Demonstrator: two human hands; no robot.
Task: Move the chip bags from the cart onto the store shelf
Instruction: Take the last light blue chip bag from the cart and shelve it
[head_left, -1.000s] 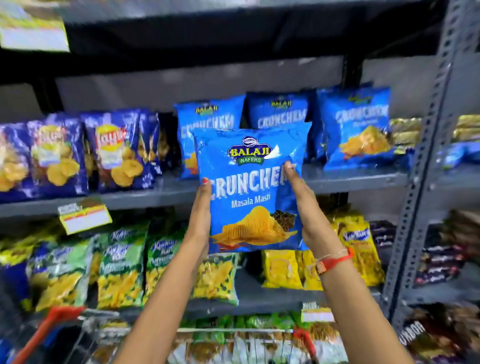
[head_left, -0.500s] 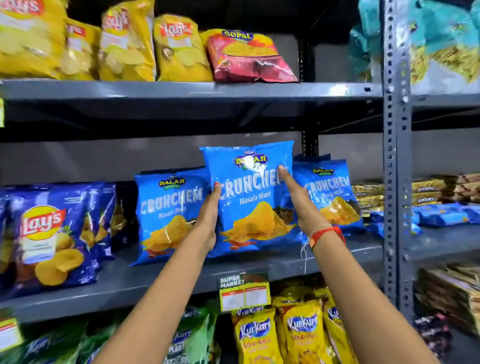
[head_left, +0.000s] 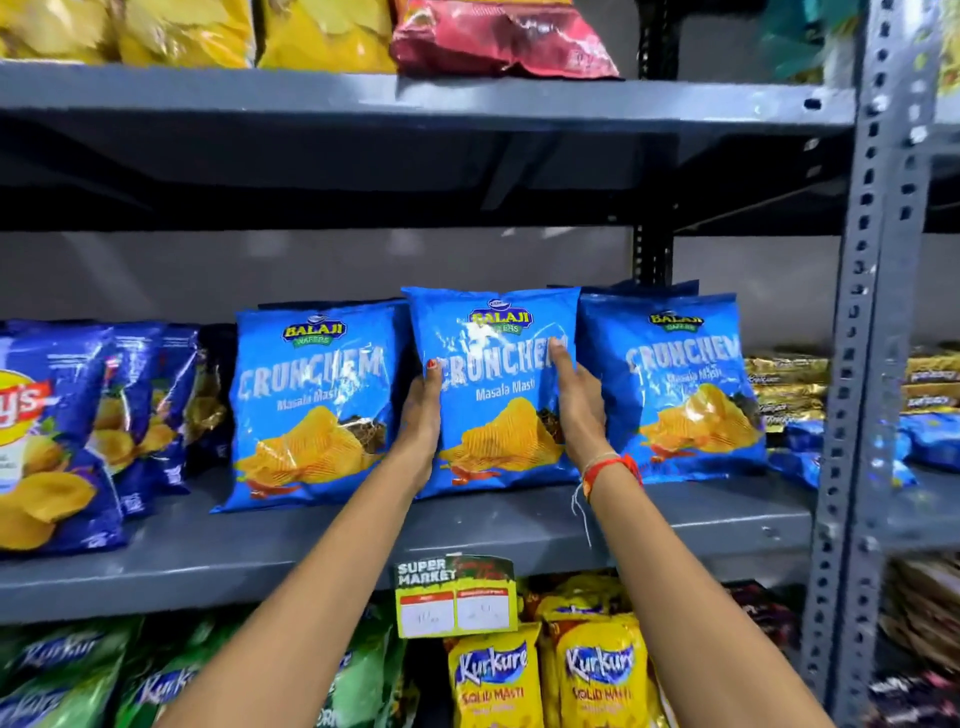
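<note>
A bright blue Crunchem chip bag (head_left: 493, 384) stands upright on the grey middle shelf (head_left: 363, 540), between two matching blue bags (head_left: 311, 405) (head_left: 680, 384). My left hand (head_left: 423, 421) presses its left edge and my right hand (head_left: 574, 400) grips its right edge, thumb across the front. The bag's bottom rests on the shelf board. The cart is out of view.
Dark blue Lay's bags (head_left: 57, 431) fill the shelf's left end. A grey perforated upright (head_left: 867, 364) bounds the right side. Yellow and red bags sit on the shelf above (head_left: 363, 98). Kurkure bags (head_left: 493, 680) and a price tag (head_left: 454, 597) hang below.
Both hands have carried the blue bag up and back, from in front of the shelf into the gap between the two matching bags, and set it down on the board.
</note>
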